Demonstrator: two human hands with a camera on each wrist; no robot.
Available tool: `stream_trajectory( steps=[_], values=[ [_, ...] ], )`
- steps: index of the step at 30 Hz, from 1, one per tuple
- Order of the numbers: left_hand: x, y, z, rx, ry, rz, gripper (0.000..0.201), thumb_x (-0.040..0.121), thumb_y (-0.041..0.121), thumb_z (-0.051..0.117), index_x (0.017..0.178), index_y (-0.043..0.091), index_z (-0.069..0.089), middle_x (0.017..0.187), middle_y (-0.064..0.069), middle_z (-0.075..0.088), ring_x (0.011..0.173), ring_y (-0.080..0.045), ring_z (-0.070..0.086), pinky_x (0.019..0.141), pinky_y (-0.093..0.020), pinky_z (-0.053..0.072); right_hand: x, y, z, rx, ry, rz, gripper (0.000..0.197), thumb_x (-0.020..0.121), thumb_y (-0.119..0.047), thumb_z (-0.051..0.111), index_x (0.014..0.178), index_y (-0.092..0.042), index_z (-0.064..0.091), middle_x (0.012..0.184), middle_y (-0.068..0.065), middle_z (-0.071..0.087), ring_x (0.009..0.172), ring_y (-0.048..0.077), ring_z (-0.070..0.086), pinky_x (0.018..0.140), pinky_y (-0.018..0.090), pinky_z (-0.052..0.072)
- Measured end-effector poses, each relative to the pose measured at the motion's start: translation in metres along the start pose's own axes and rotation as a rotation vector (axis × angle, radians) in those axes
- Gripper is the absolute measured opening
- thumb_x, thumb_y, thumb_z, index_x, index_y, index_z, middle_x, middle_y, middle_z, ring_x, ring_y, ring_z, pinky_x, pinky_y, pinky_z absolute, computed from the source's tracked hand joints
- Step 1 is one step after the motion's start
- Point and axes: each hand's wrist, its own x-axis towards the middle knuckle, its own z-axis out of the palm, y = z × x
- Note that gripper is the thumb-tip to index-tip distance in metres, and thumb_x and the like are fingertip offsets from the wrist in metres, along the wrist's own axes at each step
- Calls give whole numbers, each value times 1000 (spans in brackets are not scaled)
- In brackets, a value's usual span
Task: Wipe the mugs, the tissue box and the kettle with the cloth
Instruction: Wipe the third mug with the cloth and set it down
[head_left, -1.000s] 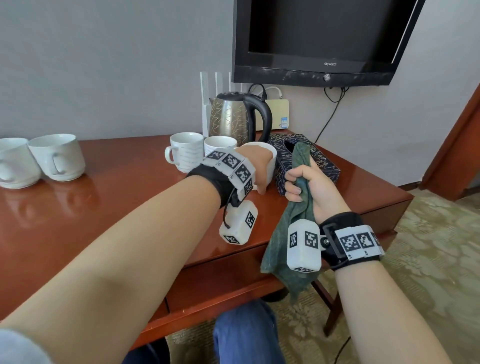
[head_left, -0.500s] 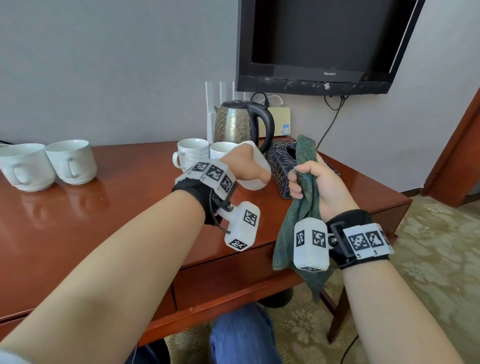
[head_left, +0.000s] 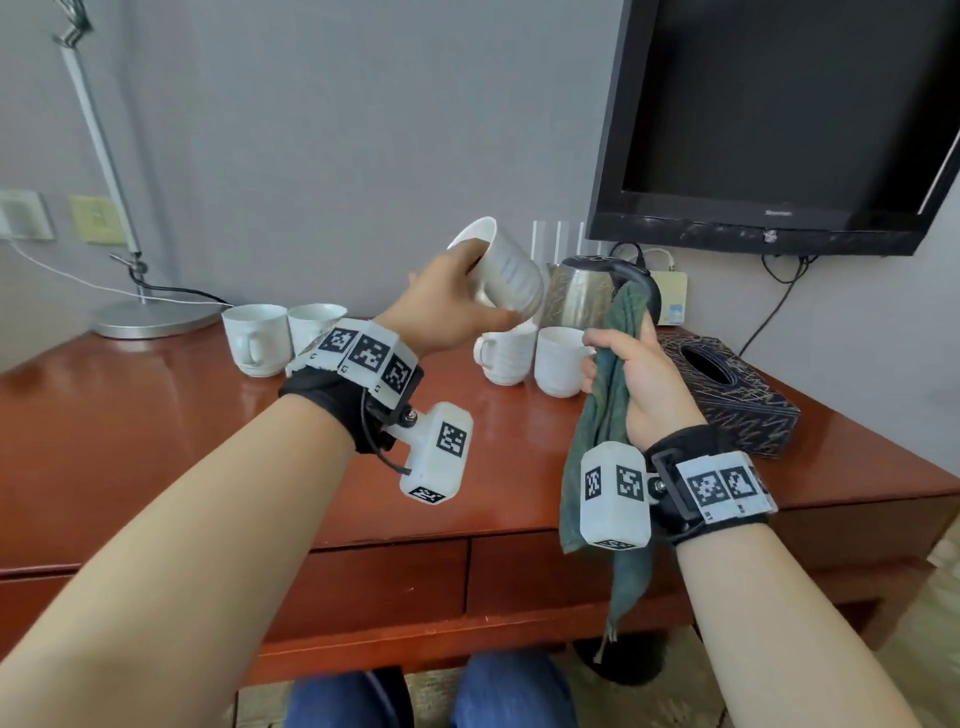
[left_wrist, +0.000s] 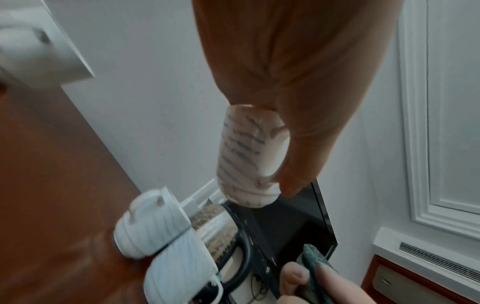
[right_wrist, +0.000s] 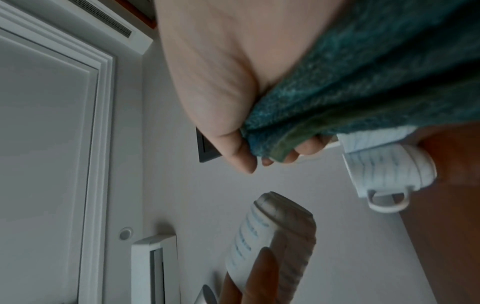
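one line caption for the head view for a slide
Left hand lifts a tilted white ceramic mug while right hand grips a green cloth.

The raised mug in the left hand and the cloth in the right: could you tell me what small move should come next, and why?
Probably bring the cloth across to the raised mug and start wiping its side. The left hand holds that mug tilted, clear of the table, while the right hand grips the cloth beside it, not touching it yet.
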Motion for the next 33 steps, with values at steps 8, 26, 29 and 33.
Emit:
stream_trajectory(
  steps=[8,26,29,33],
  values=[
    [-23,-20,-53,-85,80,15,101,73,7,84,153,20,24,114,-4,55,102,-9,53,88,-8,40,-2,8,51,33,-127,23,59,90,1,54,138,-30,40,72,3,47,48,13,46,43,25,38],
    [54,-117,-121,-272,418,-20,100,80,-4,75,155,10,11,130,9,53,109,14,55,88,-10,47,136,36,186,-408,-412,-228,85,73,-12,62,137,-58,30,99,-10,51,78,11,51,69,31,43],
    [68,-134,-126,-250,478,-10,103,79,1,78,155,12,9,145,1,46,129,-5,49,105,-20,42,161,44,199,-432,-407,-279,85,72,-12,61,135,-60,30,101,-9,50,85,14,50,75,34,42],
    [69,-151,-129,-208,532,7,105,77,2,79,156,14,11,142,1,50,126,-5,52,101,-13,42,174,51,212,-448,-448,-354,83,84,-3,55,141,-56,27,74,-11,54,63,12,52,62,31,45]
  ],
)
